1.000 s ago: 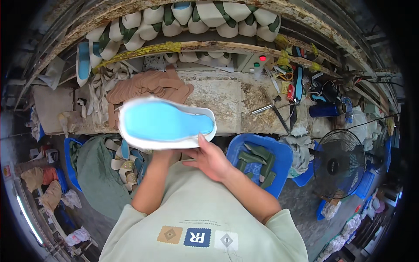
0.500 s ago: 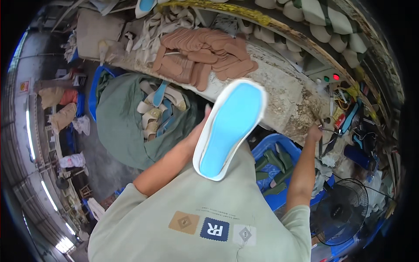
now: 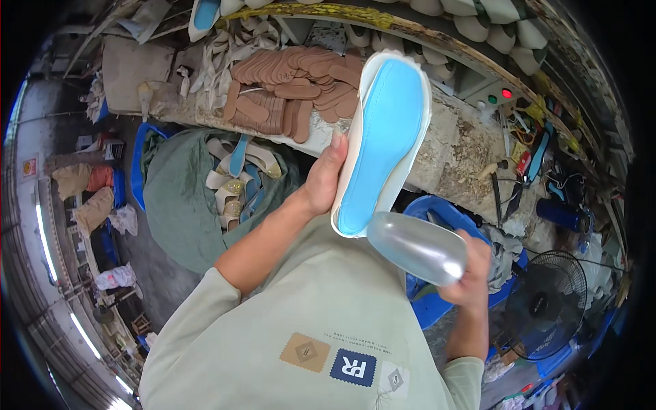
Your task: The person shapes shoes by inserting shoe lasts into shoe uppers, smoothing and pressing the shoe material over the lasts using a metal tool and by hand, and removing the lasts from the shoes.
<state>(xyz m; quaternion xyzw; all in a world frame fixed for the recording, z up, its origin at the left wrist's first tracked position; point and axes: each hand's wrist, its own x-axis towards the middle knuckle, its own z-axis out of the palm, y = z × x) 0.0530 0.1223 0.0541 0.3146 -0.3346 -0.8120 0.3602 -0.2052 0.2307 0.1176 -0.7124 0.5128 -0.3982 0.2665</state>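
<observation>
My left hand (image 3: 324,179) is wrapped around the side of a white shoe (image 3: 350,160), thumb along its edge and the other fingers hidden behind it. A bright blue sole-shaped piece (image 3: 389,130) faces up on the shoe, bordered by its pale rim. My right hand (image 3: 471,273) is closed on a smooth, shiny silver shoehorn-like tool (image 3: 418,247), slightly blurred. Its rounded tip is right by the narrow lower end of the shoe; whether they touch I cannot tell.
Brown sole-shaped pieces (image 3: 297,89) lie heaped on the stained bench (image 3: 447,147). A green sack (image 3: 174,198) of shoes stands left, a blue bin (image 3: 427,318) right. A black fan (image 3: 547,307) is at lower right. Pale shoes (image 3: 502,37) line a rack above.
My right hand has come back from the bench toward the shoe, and the silver tool now shows in it. The shoe has moved up and slightly right, with my left hand still holding it.
</observation>
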